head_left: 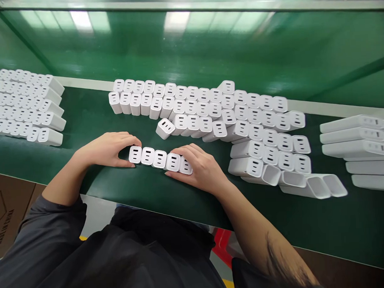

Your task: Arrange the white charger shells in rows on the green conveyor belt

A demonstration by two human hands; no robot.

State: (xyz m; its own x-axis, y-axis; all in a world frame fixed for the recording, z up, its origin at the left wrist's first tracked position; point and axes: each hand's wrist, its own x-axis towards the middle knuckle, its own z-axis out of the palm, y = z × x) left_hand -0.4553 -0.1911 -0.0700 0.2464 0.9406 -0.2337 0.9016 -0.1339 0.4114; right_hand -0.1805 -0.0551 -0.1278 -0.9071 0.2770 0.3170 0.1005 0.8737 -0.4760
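A short row of several white charger housings (pixel 160 159) with port slots facing up sits on the green bench top, between my two hands. My left hand (pixel 111 149) closes around the row's left end, thumb and fingertips pressing the end housing. At the other end, my right hand (pixel 201 165) grips the last housings, fingers on the far side and thumb on the near side. Just beyond the row, a tilted charger housing (pixel 165 128) leans against a larger block of white charger housings (pixel 203 109).
Stacked white housings (pixel 25 104) stand at the far left, and more long white housings (pixel 354 147) lie at the right. Several open-ended white shells (pixel 317 187) rest near the block's right front. A green panel (pixel 188 50) borders the bench (pixel 92 118) behind.
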